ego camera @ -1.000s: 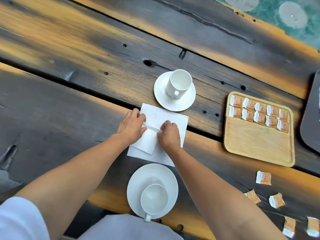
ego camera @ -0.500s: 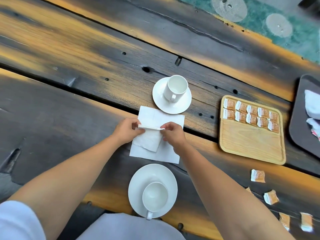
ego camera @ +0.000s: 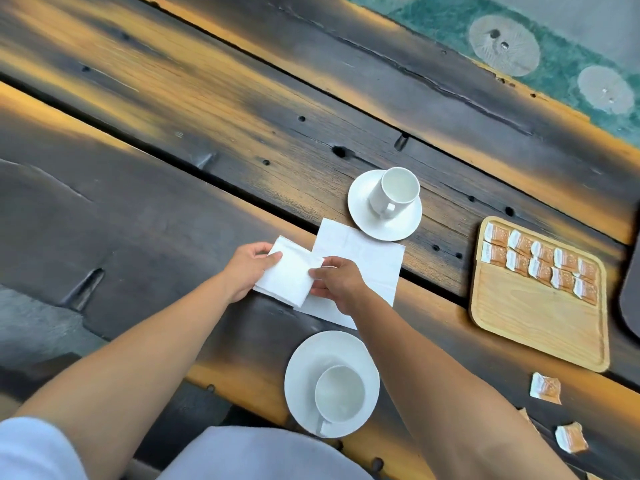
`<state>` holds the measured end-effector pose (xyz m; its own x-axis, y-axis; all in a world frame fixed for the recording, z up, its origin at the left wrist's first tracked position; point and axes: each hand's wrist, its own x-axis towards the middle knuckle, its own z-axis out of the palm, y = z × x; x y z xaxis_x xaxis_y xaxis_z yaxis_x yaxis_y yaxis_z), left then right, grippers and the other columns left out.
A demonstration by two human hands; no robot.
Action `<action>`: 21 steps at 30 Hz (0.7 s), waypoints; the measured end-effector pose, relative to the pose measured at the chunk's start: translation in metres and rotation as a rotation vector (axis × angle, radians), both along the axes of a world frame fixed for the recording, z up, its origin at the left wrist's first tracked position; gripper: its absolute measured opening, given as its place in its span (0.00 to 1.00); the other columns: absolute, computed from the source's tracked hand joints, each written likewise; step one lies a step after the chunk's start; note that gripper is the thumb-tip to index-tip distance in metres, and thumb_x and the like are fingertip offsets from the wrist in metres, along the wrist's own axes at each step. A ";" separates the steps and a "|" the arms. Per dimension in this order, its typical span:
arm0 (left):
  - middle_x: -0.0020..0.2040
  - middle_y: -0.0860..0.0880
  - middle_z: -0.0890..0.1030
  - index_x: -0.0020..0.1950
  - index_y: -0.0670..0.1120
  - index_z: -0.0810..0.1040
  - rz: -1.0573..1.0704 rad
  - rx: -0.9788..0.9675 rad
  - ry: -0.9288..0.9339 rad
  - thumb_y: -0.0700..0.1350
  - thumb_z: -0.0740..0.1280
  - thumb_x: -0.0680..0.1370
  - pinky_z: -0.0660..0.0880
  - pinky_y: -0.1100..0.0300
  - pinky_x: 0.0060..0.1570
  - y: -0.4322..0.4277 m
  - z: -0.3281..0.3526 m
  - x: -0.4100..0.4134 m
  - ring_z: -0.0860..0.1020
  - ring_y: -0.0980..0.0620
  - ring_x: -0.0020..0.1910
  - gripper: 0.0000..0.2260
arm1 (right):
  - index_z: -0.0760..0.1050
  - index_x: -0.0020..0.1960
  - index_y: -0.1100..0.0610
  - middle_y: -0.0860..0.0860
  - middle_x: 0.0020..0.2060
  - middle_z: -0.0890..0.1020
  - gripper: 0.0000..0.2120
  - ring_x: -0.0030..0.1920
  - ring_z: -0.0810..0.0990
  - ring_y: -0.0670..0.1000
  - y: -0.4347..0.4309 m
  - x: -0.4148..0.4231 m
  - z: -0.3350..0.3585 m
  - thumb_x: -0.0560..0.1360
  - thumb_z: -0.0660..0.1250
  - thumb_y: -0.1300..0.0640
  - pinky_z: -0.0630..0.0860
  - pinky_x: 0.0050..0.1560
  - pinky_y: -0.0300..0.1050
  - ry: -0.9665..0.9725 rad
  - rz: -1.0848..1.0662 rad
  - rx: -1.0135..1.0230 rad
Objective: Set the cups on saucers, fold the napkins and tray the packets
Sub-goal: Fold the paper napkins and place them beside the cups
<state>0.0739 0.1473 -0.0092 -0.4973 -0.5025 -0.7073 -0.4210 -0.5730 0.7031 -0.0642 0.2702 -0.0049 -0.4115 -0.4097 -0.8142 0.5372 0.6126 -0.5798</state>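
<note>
My left hand [ego camera: 246, 270] and my right hand [ego camera: 337, 280] both grip a small folded white napkin [ego camera: 287, 275], lifted off to the left of a larger flat white napkin [ego camera: 363, 261] on the dark wooden table. A white cup [ego camera: 398, 188] stands on a saucer [ego camera: 401, 223] just beyond the flat napkin. A second cup [ego camera: 339, 393] sits on a saucer [ego camera: 301, 379] close to my body. The wooden tray [ego camera: 540, 327] at the right holds two rows of orange packets [ego camera: 540, 265]. Loose packets [ego camera: 545, 388] lie on the table below the tray.
A dark tray edge [ego camera: 632, 289] shows at the far right. Beyond the table's far edge lies green patterned floor [ego camera: 519, 46]. A deep groove runs between the table planks [ego camera: 173, 140].
The folded napkin has shifted left, off the flat napkin, with both hands still on it. The view swung, so cups and tray sit further right in frame.
</note>
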 end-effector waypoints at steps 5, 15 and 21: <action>0.47 0.43 0.84 0.56 0.40 0.79 0.029 -0.112 -0.092 0.40 0.67 0.80 0.79 0.64 0.32 -0.021 0.000 0.039 0.83 0.53 0.37 0.07 | 0.72 0.47 0.58 0.59 0.43 0.82 0.10 0.37 0.83 0.54 -0.030 0.028 -0.004 0.73 0.72 0.67 0.84 0.43 0.49 0.019 0.069 0.024; 0.37 0.52 0.85 0.47 0.45 0.81 0.109 -0.186 -0.174 0.41 0.68 0.79 0.77 0.66 0.31 -0.031 -0.006 0.086 0.82 0.55 0.34 0.03 | 0.72 0.44 0.57 0.57 0.38 0.82 0.10 0.36 0.84 0.54 -0.059 0.066 -0.015 0.74 0.71 0.67 0.85 0.44 0.49 -0.014 0.175 0.035; 0.34 0.54 0.85 0.46 0.46 0.81 0.089 -0.199 -0.185 0.41 0.68 0.79 0.76 0.66 0.28 -0.029 -0.003 0.099 0.82 0.56 0.32 0.04 | 0.72 0.47 0.58 0.60 0.41 0.82 0.09 0.34 0.82 0.53 -0.059 0.073 -0.012 0.74 0.71 0.67 0.84 0.39 0.46 -0.006 0.252 0.036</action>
